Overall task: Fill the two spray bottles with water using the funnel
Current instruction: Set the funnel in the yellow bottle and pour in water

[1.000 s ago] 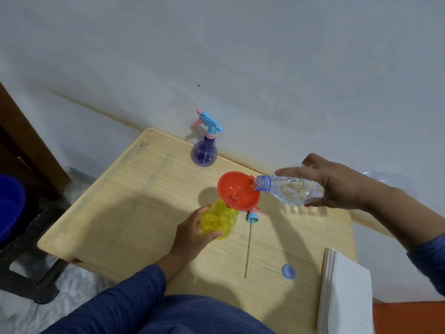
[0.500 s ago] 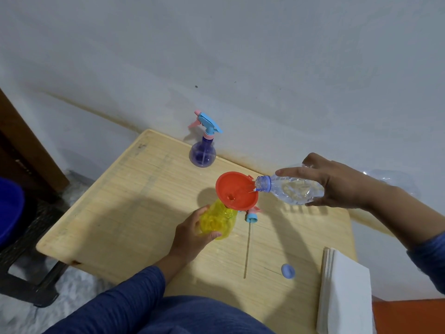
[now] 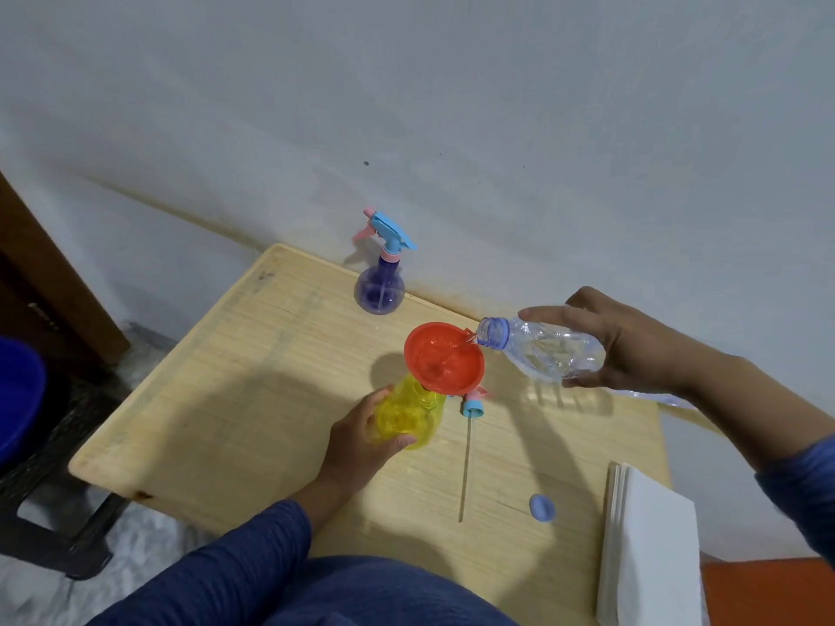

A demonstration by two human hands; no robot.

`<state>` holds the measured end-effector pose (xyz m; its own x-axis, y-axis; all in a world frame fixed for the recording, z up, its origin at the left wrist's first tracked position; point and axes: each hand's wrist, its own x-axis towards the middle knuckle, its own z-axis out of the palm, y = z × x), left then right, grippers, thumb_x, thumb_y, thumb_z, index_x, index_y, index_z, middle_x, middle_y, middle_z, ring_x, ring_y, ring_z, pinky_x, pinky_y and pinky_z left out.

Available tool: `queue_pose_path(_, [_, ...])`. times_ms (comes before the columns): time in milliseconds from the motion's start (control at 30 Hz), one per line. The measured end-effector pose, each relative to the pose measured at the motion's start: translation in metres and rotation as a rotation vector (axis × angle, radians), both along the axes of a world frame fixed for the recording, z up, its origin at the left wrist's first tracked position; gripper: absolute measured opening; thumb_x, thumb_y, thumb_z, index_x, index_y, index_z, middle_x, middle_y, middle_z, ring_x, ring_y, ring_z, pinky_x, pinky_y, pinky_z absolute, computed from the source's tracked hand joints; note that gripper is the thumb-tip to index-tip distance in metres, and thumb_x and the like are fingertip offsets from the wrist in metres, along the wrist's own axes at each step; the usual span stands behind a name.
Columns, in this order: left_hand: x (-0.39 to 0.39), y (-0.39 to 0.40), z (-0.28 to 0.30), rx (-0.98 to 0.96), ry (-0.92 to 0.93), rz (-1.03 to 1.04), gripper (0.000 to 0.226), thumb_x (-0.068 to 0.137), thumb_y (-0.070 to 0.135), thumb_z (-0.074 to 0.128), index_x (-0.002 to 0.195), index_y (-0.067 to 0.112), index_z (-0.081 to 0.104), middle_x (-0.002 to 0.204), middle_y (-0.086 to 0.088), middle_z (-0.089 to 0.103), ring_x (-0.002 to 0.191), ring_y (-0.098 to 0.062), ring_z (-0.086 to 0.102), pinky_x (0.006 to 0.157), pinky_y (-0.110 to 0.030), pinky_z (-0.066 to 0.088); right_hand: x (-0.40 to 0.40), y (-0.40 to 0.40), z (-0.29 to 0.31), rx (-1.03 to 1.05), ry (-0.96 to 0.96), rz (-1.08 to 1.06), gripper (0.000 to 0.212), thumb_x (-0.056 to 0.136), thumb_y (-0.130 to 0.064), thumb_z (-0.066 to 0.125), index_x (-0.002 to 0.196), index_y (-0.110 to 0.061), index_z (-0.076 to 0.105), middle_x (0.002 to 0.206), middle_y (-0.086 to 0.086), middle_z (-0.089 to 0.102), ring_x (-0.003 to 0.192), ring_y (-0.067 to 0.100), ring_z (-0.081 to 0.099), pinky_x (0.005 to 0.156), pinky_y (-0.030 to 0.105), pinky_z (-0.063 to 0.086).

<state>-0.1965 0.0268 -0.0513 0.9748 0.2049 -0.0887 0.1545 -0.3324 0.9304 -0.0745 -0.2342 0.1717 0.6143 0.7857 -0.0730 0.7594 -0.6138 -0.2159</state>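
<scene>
A yellow spray bottle (image 3: pixel 406 413) stands mid-table with its top off and a red funnel (image 3: pixel 443 359) seated in its neck. My left hand (image 3: pixel 361 440) grips the yellow bottle's body. My right hand (image 3: pixel 632 341) holds a clear water bottle (image 3: pixel 542 347) tipped sideways, its open mouth at the funnel's right rim, water running in. The yellow bottle's blue spray head with its dip tube (image 3: pixel 470 426) lies on the table just right of the bottle. A purple spray bottle (image 3: pixel 379 286) with its blue and pink head on stands at the table's far edge by the wall.
The wooden table (image 3: pixel 226 399) stands against a white wall. A blue bottle cap (image 3: pixel 542 507) lies at the front right. A stack of white paper napkins (image 3: pixel 646 548) sits at the right front corner. A blue tub (image 3: pixel 18 395) and dark frame are on the floor left.
The pouring goes on with both hands in nearly the same place. The water bottle's mouth sits slightly higher against the funnel's rim.
</scene>
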Motion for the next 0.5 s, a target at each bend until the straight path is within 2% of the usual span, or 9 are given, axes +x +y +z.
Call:
queue_pose_path(100, [-0.001,0.0,0.001,-0.003,0.004,0.01,0.076,0.056,0.049,0.075,0.126,0.028,0.052,0.109,0.014,0.06,0.094,-0.002,0.055,0.066,0.004,0.035,-0.003,-0.001,-0.008,0.154,-0.001,-0.043,0.085,0.066,-0.04,0.078,0.133,-0.054,0.028,0.093,-0.007,0.046,0.09,0.014,0.048,0.079,0.028,0.048])
queue_pose_path(200, [-0.002,0.0,0.003,0.002,0.003,0.01,0.083,0.053,0.062,0.07,0.126,0.028,0.051,0.111,0.013,0.061,0.095,-0.003,0.057,0.067,0.002,0.038,-0.006,-0.006,-0.019,0.374,0.008,-0.191,0.093,0.061,-0.034,0.085,0.131,-0.059,0.03,0.1,0.005,0.051,0.09,0.01,0.058,0.088,0.023,0.047])
queue_pose_path(300, [-0.003,0.001,0.006,0.018,0.004,-0.004,0.089,0.051,0.07,0.062,0.128,0.027,0.05,0.112,0.014,0.056,0.095,-0.005,0.055,0.067,-0.001,0.038,-0.012,-0.012,-0.031,0.598,0.015,-0.347,0.091,0.057,-0.037,0.081,0.129,-0.061,0.03,0.103,0.005,0.052,0.09,0.012,0.063,0.089,0.024,0.049])
queue_pose_path(400, [-0.002,0.003,0.008,0.038,-0.003,-0.017,0.086,0.053,0.064,0.077,0.126,0.026,0.051,0.109,0.013,0.059,0.092,-0.005,0.057,0.065,0.0,0.038,-0.021,-0.019,-0.042,0.747,-0.031,-0.48,0.092,0.056,-0.036,0.08,0.125,-0.065,0.027,0.102,0.007,0.052,0.088,0.007,0.064,0.086,0.022,0.05])
queue_pose_path(500, [0.0,0.005,0.007,0.066,0.009,-0.025,0.079,0.055,0.059,0.076,0.123,0.026,0.052,0.107,0.011,0.062,0.093,-0.007,0.059,0.069,-0.006,0.04,-0.028,-0.027,-0.055,0.942,-0.043,-0.632,0.093,0.055,-0.043,0.083,0.126,-0.062,0.028,0.105,0.008,0.051,0.092,0.015,0.065,0.088,0.031,0.051])
